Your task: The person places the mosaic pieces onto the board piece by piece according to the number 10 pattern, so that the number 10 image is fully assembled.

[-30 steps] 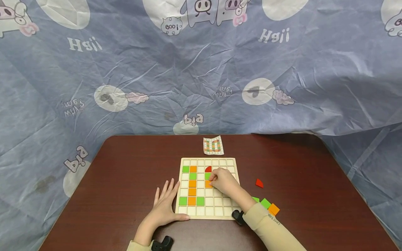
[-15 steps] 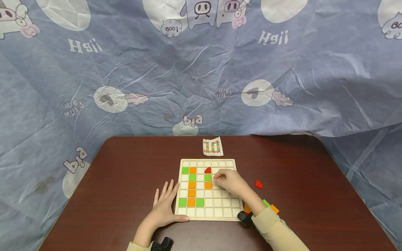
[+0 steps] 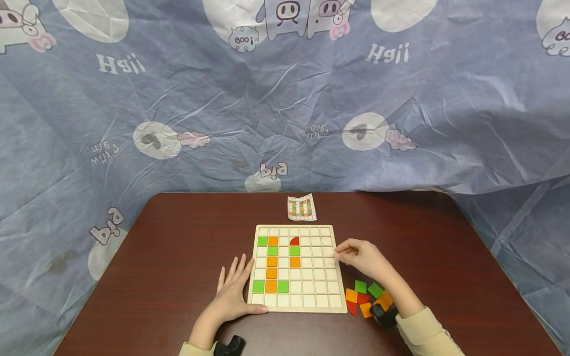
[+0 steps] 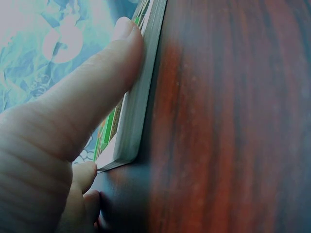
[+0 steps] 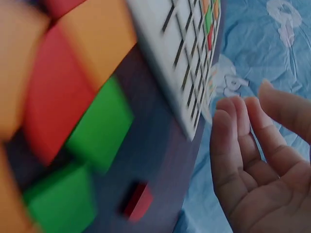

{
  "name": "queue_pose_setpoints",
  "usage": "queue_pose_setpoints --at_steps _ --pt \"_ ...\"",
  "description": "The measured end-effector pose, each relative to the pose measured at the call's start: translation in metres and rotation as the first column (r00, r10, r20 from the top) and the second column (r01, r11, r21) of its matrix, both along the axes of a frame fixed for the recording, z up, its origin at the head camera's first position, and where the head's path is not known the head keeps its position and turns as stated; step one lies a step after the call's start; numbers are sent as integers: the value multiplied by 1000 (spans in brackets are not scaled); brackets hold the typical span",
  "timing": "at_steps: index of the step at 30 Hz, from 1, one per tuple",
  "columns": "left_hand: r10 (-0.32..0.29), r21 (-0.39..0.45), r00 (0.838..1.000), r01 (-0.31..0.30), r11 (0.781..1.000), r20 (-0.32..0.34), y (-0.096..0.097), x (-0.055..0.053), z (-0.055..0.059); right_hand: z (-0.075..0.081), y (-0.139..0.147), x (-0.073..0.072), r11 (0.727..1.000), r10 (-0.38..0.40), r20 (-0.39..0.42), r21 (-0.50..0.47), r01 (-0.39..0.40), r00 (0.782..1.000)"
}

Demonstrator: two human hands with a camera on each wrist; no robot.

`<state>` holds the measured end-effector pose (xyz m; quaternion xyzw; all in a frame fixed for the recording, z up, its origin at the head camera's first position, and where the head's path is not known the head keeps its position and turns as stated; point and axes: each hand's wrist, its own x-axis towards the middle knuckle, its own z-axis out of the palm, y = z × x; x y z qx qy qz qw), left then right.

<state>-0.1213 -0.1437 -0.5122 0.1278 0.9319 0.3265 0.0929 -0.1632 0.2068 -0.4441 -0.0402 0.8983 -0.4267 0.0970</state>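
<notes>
A wooden grid board [image 3: 311, 300] lies on the table with green, orange and red tiles in some cells. My left hand [image 3: 233, 295] rests at its front left corner, fingers spread. The left thumb [image 4: 104, 73] lies on the rim in the left wrist view. My right hand [image 3: 361, 257] hovers by the board's right edge with nothing in it; in the right wrist view its fingers [image 5: 223, 141] are loosely bent. In the fourth column, a red quarter-circle tile [image 3: 295, 241], a green tile [image 3: 295, 251] and an orange tile [image 3: 295, 262] sit in line.
Loose tiles, among them a green tile [image 3: 360, 286] and an orange tile [image 3: 352, 295], lie right of the board. A lone red piece [image 5: 138, 201] shows in the right wrist view. Behind the board lies a pattern card [image 3: 302, 207]. A printed cloth [image 3: 222, 99] hangs behind the table.
My right hand has let go of the orange tile in the fourth column and moved right, off the cells to the board's right edge. The left hand has stayed put.
</notes>
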Motion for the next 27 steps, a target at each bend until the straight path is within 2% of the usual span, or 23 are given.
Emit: queue_pose_setpoints --at_steps 4,11,20,27 --pt "0 -4 1000 0 1000 -5 0 0 1 -3 18 11 999 27 13 31 -27 1000" --pt "-6 4 1000 6 1000 1 0 0 0 -11 38 25 996 94 41 -3 -94 995" --pt "-9 -2 1000 9 1000 -1 0 0 0 -16 42 33 983 168 36 74 -171 985" --pt "-10 2 1000 10 1000 -6 0 1 0 -19 39 36 974 168 43 144 -172 985"
